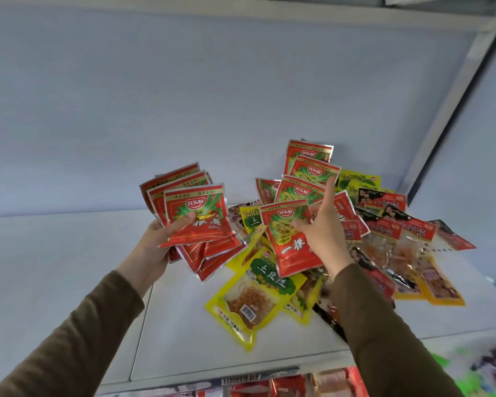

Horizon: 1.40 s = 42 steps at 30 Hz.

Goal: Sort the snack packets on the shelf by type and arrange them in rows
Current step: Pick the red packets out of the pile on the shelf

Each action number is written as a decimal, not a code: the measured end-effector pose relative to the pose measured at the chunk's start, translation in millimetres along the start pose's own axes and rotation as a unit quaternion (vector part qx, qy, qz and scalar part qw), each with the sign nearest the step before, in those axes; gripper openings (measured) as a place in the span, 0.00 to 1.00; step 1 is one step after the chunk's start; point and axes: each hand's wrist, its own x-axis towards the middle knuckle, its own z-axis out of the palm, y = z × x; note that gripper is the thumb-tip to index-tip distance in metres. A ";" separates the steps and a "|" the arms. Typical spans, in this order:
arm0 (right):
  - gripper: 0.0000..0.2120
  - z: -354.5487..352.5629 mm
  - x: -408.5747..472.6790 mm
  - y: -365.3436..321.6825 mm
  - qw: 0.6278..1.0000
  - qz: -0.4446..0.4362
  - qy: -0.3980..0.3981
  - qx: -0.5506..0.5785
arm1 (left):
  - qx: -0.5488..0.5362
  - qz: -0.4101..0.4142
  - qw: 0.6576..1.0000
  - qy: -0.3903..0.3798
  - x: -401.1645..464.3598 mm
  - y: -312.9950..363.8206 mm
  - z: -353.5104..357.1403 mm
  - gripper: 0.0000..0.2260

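Note:
My left hand (161, 242) is raised above the white shelf (69, 267) and grips a fanned stack of red packets (196, 216) with green onion pictures. To its right, my right hand (324, 224) pinches another red packet (291, 239) of the same kind by thumb and fingers, index finger pointing up. Behind that hand, several more red packets (309, 167) lean in a pile. Yellow packets (255, 296) lie under and in front of it. Red-and-black packets with clear bottoms (393, 224) lie at the right.
The shelf's white back panel (212, 96) rises behind the pile, and a side wall (470, 138) closes the right end. Bare shelf surface stretches to the left. Below the front edge (241, 376), more packets (298, 386) show on a lower shelf.

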 end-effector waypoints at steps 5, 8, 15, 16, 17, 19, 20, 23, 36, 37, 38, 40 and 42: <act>0.51 -19.5 19.5 -38.5 0.973 0.012 -0.030 0.226 | -0.002 -0.006 1.000 0.026 -2.8 5.4 -6.1 0.25; 0.49 -14.5 25.0 -68.8 0.890 0.073 -0.126 0.432 | -0.007 0.000 0.999 0.035 -4.1 9.2 -7.2 0.24; 0.43 74.7 -5.2 -100.1 0.838 0.107 -0.253 0.472 | -0.029 0.023 0.998 0.044 -13.2 17.4 -8.5 0.21; 0.41 84.9 -9.0 -99.4 0.846 0.096 -0.253 0.459 | -0.040 0.022 0.998 0.042 -15.5 19.3 -10.3 0.21; 0.37 92.9 -13.1 -99.5 0.854 0.083 -0.253 0.448 | -0.050 0.020 0.998 0.042 -18.1 21.3 -13.0 0.21; 0.26 106.0 -20.1 -102.5 0.865 0.052 -0.259 0.426 | -0.076 0.010 0.996 0.050 -22.3 24.8 -21.2 0.20; 0.20 112.6 -23.0 -104.4 0.873 0.033 -0.263 0.409 | -0.092 0.002 0.994 0.056 -24.4 26.1 -25.9 0.19; 0.11 130.4 -32.1 -113.9 0.925 -0.029 -0.239 0.292 | -0.132 -0.020 0.988 0.083 -31.4 28.1 -40.9 0.18; 0.34 223.2 -109.4 -205.8 0.805 0.035 -0.495 0.324 | -0.193 0.029 0.972 0.128 -84.8 61.2 -174.5 0.21; 0.36 235.0 -118.2 -215.4 0.802 0.035 -0.501 0.323 | -0.197 0.034 0.971 0.130 -89.9 66.6 -187.3 0.20; 0.36 247.2 -127.9 -226.2 0.799 0.033 -0.506 0.324 | -0.201 0.036 0.970 0.135 -95.1 72.4 -201.4 0.20; 0.33 271.8 -147.2 -247.6 0.796 0.024 -0.510 0.324 | -0.195 0.027 0.970 0.146 -105.7 85.5 -231.0 0.22; 0.30 296.6 -165.5 -265.9 0.803 0.013 -0.505 0.317 | -0.177 0.002 0.974 0.141 -116.8 97.4 -262.6 0.24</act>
